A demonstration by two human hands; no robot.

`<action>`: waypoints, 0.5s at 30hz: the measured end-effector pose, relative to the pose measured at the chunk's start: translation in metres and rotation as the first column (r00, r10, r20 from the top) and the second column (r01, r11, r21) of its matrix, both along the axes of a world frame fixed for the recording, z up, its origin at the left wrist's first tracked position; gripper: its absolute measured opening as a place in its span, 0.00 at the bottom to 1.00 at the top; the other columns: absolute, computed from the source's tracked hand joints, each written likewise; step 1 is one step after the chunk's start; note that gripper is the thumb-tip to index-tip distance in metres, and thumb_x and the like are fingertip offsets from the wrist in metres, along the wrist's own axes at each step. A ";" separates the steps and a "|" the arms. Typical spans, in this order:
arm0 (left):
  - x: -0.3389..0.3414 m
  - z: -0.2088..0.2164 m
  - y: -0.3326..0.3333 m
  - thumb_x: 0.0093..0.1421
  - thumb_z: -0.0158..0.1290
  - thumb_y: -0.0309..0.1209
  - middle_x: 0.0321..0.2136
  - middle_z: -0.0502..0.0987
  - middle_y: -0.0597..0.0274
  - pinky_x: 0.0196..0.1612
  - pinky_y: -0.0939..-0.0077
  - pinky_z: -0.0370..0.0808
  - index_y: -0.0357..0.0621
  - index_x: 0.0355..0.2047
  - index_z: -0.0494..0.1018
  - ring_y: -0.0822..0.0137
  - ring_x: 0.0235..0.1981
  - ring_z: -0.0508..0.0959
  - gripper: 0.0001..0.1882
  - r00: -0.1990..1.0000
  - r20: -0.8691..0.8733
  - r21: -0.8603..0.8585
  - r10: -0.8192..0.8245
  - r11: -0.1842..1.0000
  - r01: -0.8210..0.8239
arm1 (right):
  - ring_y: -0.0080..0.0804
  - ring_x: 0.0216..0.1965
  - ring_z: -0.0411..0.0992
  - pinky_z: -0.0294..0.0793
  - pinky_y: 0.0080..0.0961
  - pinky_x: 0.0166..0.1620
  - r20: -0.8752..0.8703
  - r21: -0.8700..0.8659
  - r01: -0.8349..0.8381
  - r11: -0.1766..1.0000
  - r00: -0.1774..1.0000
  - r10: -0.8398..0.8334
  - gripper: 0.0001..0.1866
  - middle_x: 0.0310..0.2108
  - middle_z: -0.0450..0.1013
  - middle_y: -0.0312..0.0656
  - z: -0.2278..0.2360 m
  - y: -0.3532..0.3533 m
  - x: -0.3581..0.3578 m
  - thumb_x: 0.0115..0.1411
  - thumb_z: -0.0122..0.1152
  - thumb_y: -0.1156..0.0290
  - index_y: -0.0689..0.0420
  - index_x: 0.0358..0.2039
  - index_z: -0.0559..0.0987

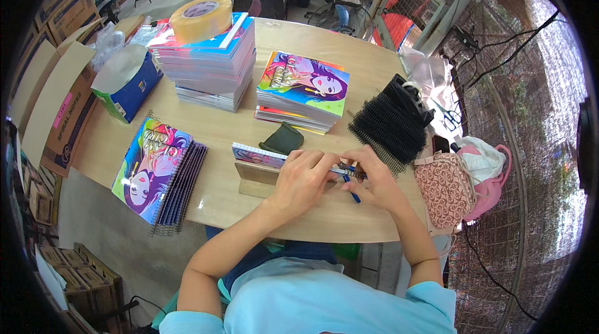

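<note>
A small notebook with a colourful cover stands on edge in a brown wooden holder near the front of the table. My left hand is closed over the notebook's right part, with its fingers curled down. Close beside it, my right hand pinches at the notebook's right end. Between my fingers show the blue handles of a small tool that looks like pliers. Dark wire lies at my right fingertips; its end is hidden. A dark green cloth piece rests just behind the notebook.
Loose notebooks are stacked ahead; a taller stack bears a tape roll. Spiral-bound notebooks lie left. Black wire spirals, scissors, a phone and a patterned pouch are right. Cartons stand left.
</note>
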State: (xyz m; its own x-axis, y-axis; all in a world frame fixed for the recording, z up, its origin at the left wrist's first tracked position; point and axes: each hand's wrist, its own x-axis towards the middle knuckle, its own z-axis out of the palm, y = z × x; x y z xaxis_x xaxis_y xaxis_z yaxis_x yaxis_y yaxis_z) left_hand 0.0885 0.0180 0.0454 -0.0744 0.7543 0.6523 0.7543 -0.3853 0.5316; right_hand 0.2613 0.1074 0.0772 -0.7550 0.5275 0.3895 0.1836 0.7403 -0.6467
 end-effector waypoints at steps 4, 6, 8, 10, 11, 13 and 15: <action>-0.002 -0.002 -0.004 0.51 0.61 0.27 0.31 0.76 0.65 0.41 0.64 0.68 0.49 0.39 0.72 0.58 0.33 0.76 0.15 0.997 0.038 -0.007 -0.061 0.998 0.062 | 0.40 0.36 0.73 0.73 0.32 0.38 0.194 0.143 -0.101 0.985 0.978 0.073 0.18 0.35 0.73 0.46 -0.003 0.005 0.007 0.52 0.67 0.68 0.59 0.43 0.77; -0.001 0.001 -0.009 0.51 0.61 0.29 0.32 0.75 0.66 0.41 0.64 0.67 0.50 0.39 0.73 0.61 0.33 0.76 0.14 0.998 0.022 -0.006 -0.059 0.998 0.059 | 0.42 0.40 0.74 0.74 0.32 0.41 0.262 0.213 -0.149 0.966 0.961 0.090 0.19 0.39 0.74 0.50 0.002 0.002 0.005 0.54 0.66 0.67 0.59 0.45 0.77; 0.004 0.014 -0.016 0.52 0.61 0.32 0.33 0.75 0.68 0.41 0.62 0.66 0.52 0.38 0.73 0.63 0.33 0.76 0.13 0.999 -0.034 0.008 -0.042 0.999 0.042 | 0.45 0.44 0.74 0.74 0.33 0.44 0.050 -0.202 -0.042 0.978 0.997 0.054 0.20 0.43 0.74 0.52 -0.010 0.036 0.004 0.57 0.63 0.64 0.59 0.48 0.75; 0.010 0.004 -0.013 0.52 0.60 0.36 0.34 0.73 0.69 0.41 0.60 0.63 0.51 0.35 0.73 0.65 0.34 0.74 0.11 0.988 -0.152 0.043 0.027 0.999 -0.020 | 0.47 0.47 0.73 0.74 0.35 0.47 0.080 -0.335 -0.012 0.942 0.996 0.042 0.21 0.46 0.74 0.53 -0.018 0.061 -0.011 0.60 0.60 0.61 0.59 0.50 0.74; 0.013 -0.001 -0.010 0.53 0.59 0.37 0.34 0.73 0.69 0.40 0.60 0.62 0.51 0.34 0.73 0.65 0.35 0.74 0.11 0.975 -0.211 0.062 0.066 0.997 -0.054 | 0.49 0.48 0.73 0.74 0.37 0.48 0.204 -0.259 -0.022 0.966 0.976 0.077 0.21 0.47 0.74 0.53 -0.020 0.067 -0.026 0.62 0.58 0.59 0.59 0.51 0.74; 0.017 -0.008 -0.007 0.53 0.59 0.38 0.35 0.73 0.72 0.41 0.58 0.62 0.54 0.33 0.74 0.66 0.34 0.74 0.09 0.967 -0.225 0.042 0.118 0.993 -0.111 | 0.52 0.50 0.71 0.72 0.42 0.52 0.394 -0.164 -0.090 0.982 0.907 0.149 0.22 0.49 0.72 0.55 -0.032 0.077 -0.061 0.63 0.56 0.56 0.57 0.52 0.74; 0.018 -0.009 -0.007 0.54 0.59 0.40 0.35 0.73 0.73 0.42 0.57 0.62 0.55 0.32 0.74 0.66 0.34 0.74 0.08 0.964 -0.217 0.045 0.150 0.989 -0.144 | 0.56 0.52 0.70 0.70 0.45 0.54 0.513 -0.135 -0.139 0.981 0.837 0.189 0.24 0.51 0.70 0.57 -0.044 0.068 -0.100 0.62 0.56 0.54 0.53 0.54 0.74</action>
State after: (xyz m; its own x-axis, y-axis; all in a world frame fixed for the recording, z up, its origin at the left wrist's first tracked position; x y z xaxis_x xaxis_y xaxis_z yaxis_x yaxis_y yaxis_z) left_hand 0.1069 0.0111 0.0363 -0.0355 0.7268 0.6860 0.9007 -0.2741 0.3370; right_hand 0.1609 0.1754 0.0330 -0.9113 0.3910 -0.1288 0.3932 0.7339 -0.5539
